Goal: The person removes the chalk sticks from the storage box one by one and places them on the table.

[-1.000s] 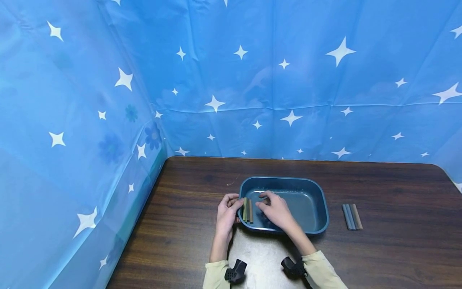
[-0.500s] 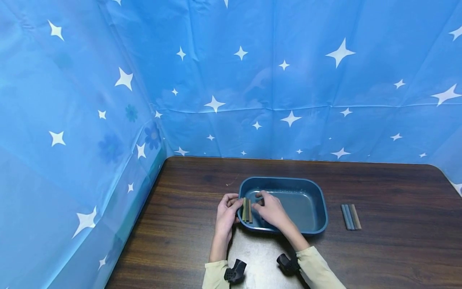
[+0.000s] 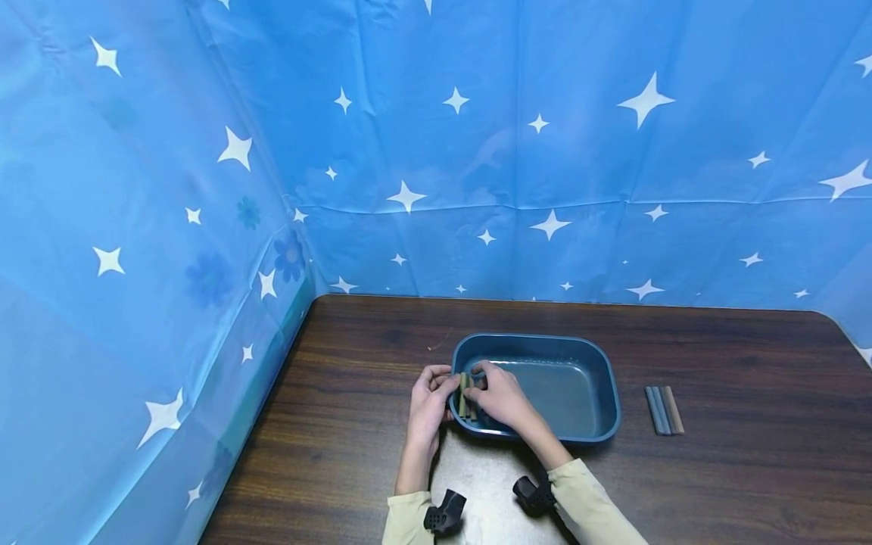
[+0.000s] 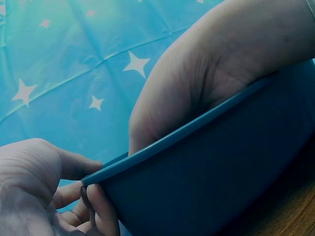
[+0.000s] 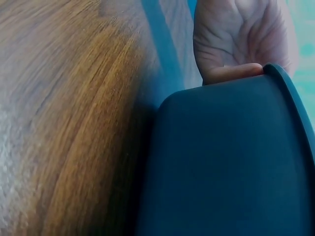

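Sticks, greenish and brown (image 3: 463, 406): inside the basin (image 3: 562, 390), left end, partly hidden. 
Right hand (image 3: 502, 395): inside the basin, fingers bent at the sticks; whether they grip, cannot tell. 
Left hand (image 3: 428, 401): thumb and finger pinching the basin's left rim, apparently to steady it. 
Blue and brown sticks (image 3: 664, 411): on the table (image 3: 756, 409), right of the basin, side by side, presumably grouped as a set.
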Demonstrator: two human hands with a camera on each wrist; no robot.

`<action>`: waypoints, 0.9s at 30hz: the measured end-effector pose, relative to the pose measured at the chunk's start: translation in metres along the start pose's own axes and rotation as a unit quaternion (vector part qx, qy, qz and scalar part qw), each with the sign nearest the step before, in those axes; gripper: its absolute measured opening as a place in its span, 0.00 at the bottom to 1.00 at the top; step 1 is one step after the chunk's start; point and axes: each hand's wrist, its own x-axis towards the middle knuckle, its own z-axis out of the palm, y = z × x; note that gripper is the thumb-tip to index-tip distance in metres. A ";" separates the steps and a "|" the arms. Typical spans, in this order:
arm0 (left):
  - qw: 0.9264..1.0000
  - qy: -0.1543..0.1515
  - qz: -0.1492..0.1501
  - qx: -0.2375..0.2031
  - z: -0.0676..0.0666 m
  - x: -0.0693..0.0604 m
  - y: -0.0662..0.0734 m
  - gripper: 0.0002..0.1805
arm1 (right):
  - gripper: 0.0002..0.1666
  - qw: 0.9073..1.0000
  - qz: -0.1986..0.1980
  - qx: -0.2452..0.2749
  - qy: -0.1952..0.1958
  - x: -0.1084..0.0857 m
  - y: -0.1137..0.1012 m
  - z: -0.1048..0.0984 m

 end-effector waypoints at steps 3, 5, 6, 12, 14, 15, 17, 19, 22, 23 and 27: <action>1.000 -0.001 0.004 0.001 0.001 -0.001 0.001 0.16 | 0.24 1.000 -0.003 0.001 0.002 0.002 -0.001 0.001; 1.000 0.000 0.004 0.002 0.001 -0.001 0.001 0.16 | 0.25 1.000 0.001 0.002 0.002 0.003 -0.001 0.001; 1.000 0.001 0.004 0.003 0.001 -0.002 0.001 0.16 | 0.25 1.000 0.001 0.003 0.002 0.004 -0.001 0.002; 1.000 0.004 0.001 0.001 0.001 -0.001 0.000 0.16 | 0.26 1.000 -0.008 -0.018 0.009 0.008 0.001 0.008; 1.000 0.004 0.000 -0.003 0.001 -0.001 0.000 0.16 | 0.26 0.999 -0.014 -0.032 0.014 0.009 0.001 0.010; 1.000 0.003 0.000 -0.005 0.001 -0.001 0.000 0.16 | 0.26 0.999 -0.016 -0.037 0.017 0.009 0.001 0.011; 1.000 0.001 0.001 -0.009 0.000 -0.001 0.000 0.15 | 0.26 0.999 -0.011 -0.036 0.020 0.010 0.000 0.012; 1.000 -0.001 0.001 -0.011 0.000 -0.001 0.000 0.15 | 0.26 0.999 -0.007 -0.029 0.021 0.010 0.000 0.012; 1.000 -0.002 0.002 -0.011 0.001 -0.001 0.000 0.16 | 0.24 1.000 0.002 -0.020 0.020 0.010 0.000 0.011; 1.000 -0.002 0.002 -0.011 0.001 -0.001 0.000 0.16 | 0.24 1.000 0.003 -0.017 0.020 0.010 0.000 0.011; 1.000 -0.001 0.002 -0.011 0.001 -0.001 -0.001 0.15 | 0.21 1.000 0.012 -0.006 0.022 0.010 0.000 0.011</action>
